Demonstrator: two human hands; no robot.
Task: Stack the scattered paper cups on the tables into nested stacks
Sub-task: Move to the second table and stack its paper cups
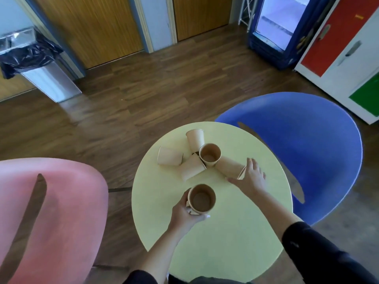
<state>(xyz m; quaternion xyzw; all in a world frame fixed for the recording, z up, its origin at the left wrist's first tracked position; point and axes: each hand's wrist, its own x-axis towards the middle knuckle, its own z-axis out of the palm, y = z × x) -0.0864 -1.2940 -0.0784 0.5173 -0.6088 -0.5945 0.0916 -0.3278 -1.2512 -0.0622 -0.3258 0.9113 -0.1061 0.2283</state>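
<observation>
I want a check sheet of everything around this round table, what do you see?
Surface: round pale yellow table, clean.
Job's things: one upright cup, four cups lying tipped, one at; held cup upright.
Clutter: nothing seen.
Hands: left hand grips the held cup; right hand open over a tipped cup.
Cables: nothing seen.
Surroundings: pink chair, blue chair, lined bin, fridge, wooden floor.
</observation>
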